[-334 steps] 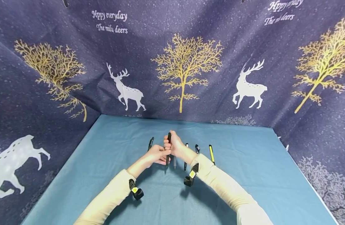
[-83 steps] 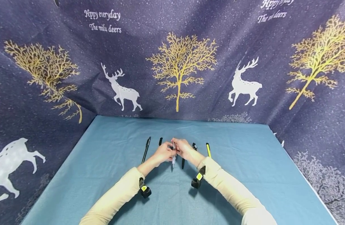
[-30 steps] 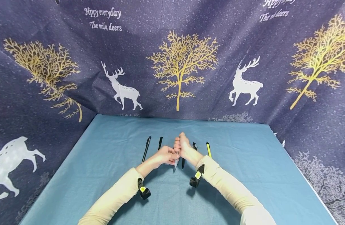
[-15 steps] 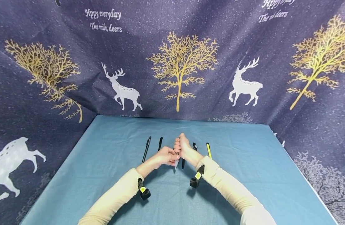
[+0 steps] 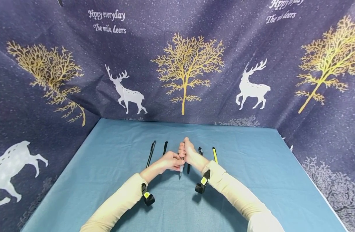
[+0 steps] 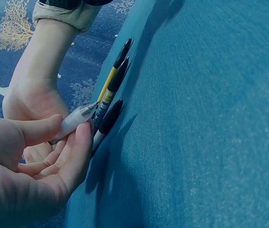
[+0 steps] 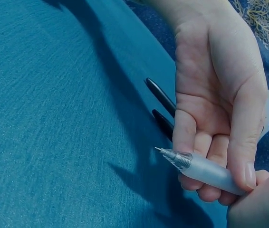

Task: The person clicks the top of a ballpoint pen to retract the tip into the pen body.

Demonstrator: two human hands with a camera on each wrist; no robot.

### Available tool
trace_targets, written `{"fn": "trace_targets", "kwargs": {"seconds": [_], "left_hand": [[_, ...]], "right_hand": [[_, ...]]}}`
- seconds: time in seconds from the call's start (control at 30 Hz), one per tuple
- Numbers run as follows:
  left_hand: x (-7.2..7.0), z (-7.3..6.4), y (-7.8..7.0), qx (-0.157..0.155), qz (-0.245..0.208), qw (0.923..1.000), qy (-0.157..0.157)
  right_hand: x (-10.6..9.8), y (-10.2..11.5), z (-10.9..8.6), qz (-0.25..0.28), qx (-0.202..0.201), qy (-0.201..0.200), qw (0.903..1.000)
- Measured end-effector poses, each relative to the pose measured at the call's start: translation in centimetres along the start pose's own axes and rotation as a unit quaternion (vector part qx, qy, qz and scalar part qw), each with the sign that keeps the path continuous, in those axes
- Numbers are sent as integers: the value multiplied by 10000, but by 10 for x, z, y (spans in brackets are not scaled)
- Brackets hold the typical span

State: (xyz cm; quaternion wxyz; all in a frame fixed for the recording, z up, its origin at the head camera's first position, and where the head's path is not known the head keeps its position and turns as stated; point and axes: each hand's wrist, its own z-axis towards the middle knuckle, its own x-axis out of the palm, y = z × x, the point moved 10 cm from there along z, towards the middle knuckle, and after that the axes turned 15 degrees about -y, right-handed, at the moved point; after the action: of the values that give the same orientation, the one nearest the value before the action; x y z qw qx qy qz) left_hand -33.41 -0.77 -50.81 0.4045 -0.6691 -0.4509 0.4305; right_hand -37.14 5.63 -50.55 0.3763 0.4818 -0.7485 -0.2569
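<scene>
In the head view my left hand (image 5: 172, 161) pinches a frosted clear pen (image 5: 181, 168) around its lower barrel. My right hand (image 5: 189, 150) curls round the upper part, hiding that end. The pen slants with its tip toward me, above the cloth. Seen from the right wrist, the pen (image 7: 206, 172) shows a thin point sticking out of its metal cone, between the left thumb and fingers. In the left wrist view, my left hand (image 6: 34, 166) is in front and my right hand (image 6: 39, 102) behind. A black pen (image 5: 188, 169) lies just beneath the right hand.
On the blue cloth (image 5: 171, 206), two black pens lie to the left, a far one (image 5: 150, 154) and a nearer one (image 5: 165, 148). Rightward lie a dark-ended pen (image 5: 200, 150) and a yellow one (image 5: 214, 154), partly behind my right arm. A patterned curtain (image 5: 212, 96) stands behind.
Eleven seconds ago both hands held a black pen, which now lies on the left. The clear pen was then picked up; my right hand shifted from pinching to curling round it. Recently almost still.
</scene>
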Motion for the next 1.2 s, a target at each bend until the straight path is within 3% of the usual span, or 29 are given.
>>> {"fn": "trace_targets", "kwargs": {"seconds": [0.37,0.83,1.2], "left_hand": [[2,0,1,-57,-88,9999,60],[-7,5,5,19,-12,9997,-261],[-18,11,5,179,285,9966,-752]], "right_hand": [[1,-1,0,-62,1,86,9999],[0,-2,-1,-326,-35,89,9994],[-4,0,-2,-694,-291,-190,9970]]}}
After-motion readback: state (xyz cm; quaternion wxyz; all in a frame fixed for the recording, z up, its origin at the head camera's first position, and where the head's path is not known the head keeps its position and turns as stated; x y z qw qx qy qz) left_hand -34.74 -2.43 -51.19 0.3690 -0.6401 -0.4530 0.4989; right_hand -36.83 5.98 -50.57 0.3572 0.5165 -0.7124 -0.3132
